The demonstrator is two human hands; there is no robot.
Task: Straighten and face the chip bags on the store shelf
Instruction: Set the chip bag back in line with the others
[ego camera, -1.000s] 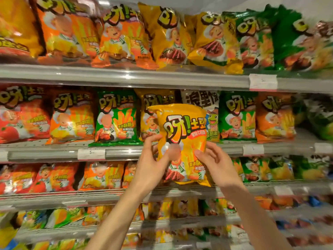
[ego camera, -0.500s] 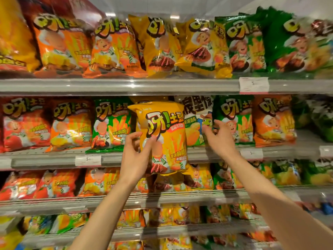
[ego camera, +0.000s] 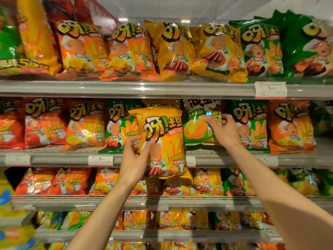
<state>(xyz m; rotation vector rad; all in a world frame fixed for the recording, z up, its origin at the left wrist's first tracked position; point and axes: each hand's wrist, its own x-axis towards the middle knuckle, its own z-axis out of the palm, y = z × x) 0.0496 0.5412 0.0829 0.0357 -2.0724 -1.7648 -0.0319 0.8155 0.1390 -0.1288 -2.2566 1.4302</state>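
Shelves (ego camera: 126,89) of chip bags filled my view as the right hand (ego camera: 223,131), off the yellow bag (ego camera: 162,139) a second earlier, pinched the green bag (ego camera: 196,127) beside its slot, clearing room. Left hand (ego camera: 134,157) alone gripped the yellow bag, upright, label facing me.

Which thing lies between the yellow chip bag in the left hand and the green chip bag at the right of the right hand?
In the head view, a green-and-white corn snack bag, with the right hand on it.
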